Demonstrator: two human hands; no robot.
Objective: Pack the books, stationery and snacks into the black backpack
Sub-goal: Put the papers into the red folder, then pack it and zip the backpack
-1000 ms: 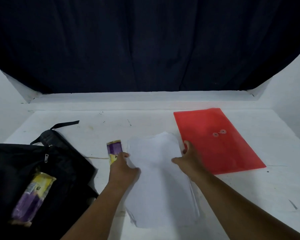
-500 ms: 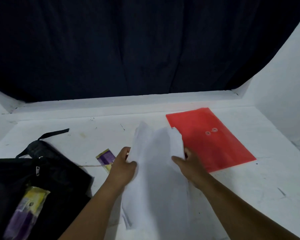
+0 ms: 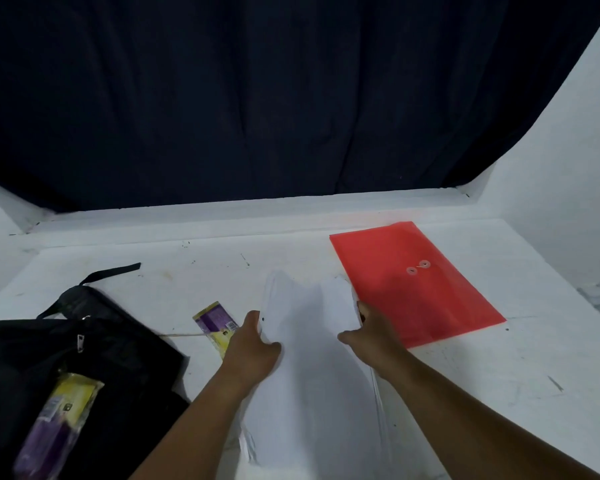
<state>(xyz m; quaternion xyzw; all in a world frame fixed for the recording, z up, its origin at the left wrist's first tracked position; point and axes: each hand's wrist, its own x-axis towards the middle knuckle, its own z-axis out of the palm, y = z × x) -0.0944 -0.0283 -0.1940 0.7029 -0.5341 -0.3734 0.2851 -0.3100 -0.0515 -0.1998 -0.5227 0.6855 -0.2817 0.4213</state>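
Observation:
A stack of white paper sheets (image 3: pixel 312 382) lies in front of me, its side edges curled upward. My left hand (image 3: pixel 253 344) grips its left edge and my right hand (image 3: pixel 371 336) grips its right edge. The black backpack (image 3: pixel 84 368) lies at the left with a purple and yellow snack packet (image 3: pixel 58 420) on top of it. A second purple and yellow snack packet (image 3: pixel 215 323) lies on the table just left of my left hand. A red plastic envelope folder (image 3: pixel 416 282) lies flat to the right of my right hand.
The white table (image 3: pixel 534 375) is walled by a white panel at the right and a dark curtain (image 3: pixel 291 98) at the back. A backpack strap (image 3: pixel 111 273) sticks out toward the back left.
Both hands have closed on the paper's side edges and bent them upward; the sheets lay flat a second ago. The camera view shifted slightly.

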